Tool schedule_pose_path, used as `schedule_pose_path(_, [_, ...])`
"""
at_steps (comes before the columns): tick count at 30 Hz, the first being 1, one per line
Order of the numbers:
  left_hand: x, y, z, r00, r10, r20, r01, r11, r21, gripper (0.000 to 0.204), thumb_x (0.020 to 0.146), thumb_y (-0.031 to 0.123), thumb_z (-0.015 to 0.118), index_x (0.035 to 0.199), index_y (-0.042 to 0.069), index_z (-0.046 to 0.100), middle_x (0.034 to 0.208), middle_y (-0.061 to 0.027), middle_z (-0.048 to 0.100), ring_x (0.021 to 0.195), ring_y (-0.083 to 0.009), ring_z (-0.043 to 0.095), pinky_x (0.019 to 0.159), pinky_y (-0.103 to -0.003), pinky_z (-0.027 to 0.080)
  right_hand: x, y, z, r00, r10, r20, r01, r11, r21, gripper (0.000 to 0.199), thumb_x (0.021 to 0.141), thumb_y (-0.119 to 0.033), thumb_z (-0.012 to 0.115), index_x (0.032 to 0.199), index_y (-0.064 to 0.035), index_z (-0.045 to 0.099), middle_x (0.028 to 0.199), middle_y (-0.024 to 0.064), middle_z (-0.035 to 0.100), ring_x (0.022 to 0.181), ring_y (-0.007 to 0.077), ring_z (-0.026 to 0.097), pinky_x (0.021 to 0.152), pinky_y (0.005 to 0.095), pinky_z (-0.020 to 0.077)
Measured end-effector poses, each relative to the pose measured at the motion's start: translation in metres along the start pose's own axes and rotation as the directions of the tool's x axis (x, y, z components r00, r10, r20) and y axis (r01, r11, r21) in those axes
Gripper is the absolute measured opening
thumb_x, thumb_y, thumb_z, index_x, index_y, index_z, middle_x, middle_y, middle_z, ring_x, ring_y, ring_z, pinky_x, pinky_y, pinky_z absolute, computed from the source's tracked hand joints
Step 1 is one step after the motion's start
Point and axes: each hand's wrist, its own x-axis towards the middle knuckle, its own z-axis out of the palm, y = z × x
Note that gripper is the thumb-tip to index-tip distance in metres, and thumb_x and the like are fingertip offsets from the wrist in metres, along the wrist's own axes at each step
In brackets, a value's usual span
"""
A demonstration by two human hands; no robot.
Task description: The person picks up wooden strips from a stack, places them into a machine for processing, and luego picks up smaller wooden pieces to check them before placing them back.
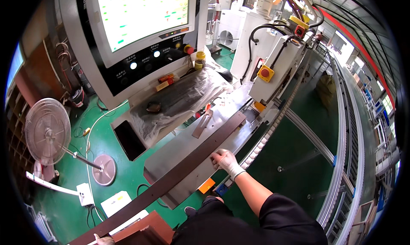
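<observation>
A long brown flat bar (179,170) runs slantwise over a grey metal machine table (168,157), its near end reaching past the lower left. At the bottom left, my left hand (103,240) grips the bar near that end; only part of the hand shows. My right hand (226,161), in a pale glove, is beside the bar's right edge over the table. Its fingers are curled together, and whatever they may pinch is too small to tell. Beyond the bar lies a short brown piece with a slot (203,124), flat on the table.
A control panel with a lit screen (145,14) stands ahead, above a plastic-covered shelf (179,99). At right are a machine head with a red stop button (265,73), a cable chain (260,146) and long rails (341,159). A fan (48,129) stands left, near brown panels (147,230).
</observation>
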Motion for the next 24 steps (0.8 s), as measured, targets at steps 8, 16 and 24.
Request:
schedule_pose_path(8, [0.052,-0.007,-0.046,0.739,0.511,0.44,-0.524,0.026,0.851,0.057,0.083,0.041,0.075,0.115,-0.005,0.068,0.114,-0.0231,0.07,0.108,-0.0338,0.067,0.095,-0.04,0.052,0.018,-0.014,0.045,0.992,-0.091,0.084,0.12,0.878,-0.463,0.045,0.103,-0.04,0.046,0.083,-0.0047,0.064,0.065,0.011,0.069,0.063,0.0269,0.071,0.067,0.0398,0.0549])
schedule_pose_path(16, [0.042,-0.044,-0.023,0.693,0.541,0.476,-0.673,0.251,0.696,0.045,0.085,0.038,0.071,0.1,-0.004,0.074,0.099,-0.0195,0.075,0.094,-0.0323,0.073,0.085,-0.041,0.057,0.015,-0.025,0.024,0.993,-0.115,0.035,0.119,0.902,-0.415,0.041,0.104,-0.037,0.052,0.088,-0.0004,0.06,0.069,0.0099,0.067,0.057,0.0208,0.069,0.053,0.0324,0.0536])
schedule_pose_path(24, [-0.131,-0.132,0.144,0.974,-0.188,0.13,0.222,0.911,-0.348,0.042,0.103,0.028,0.046,0.127,-0.002,0.061,0.124,-0.0159,0.068,0.114,-0.032,0.064,0.099,-0.04,0.052,0.093,-0.017,-0.068,0.926,-0.167,-0.34,0.038,0.934,-0.356,0.047,0.102,-0.04,0.048,0.079,-0.0029,0.065,0.067,0.0135,0.07,0.06,0.0256,0.071,0.062,0.0385,0.0552])
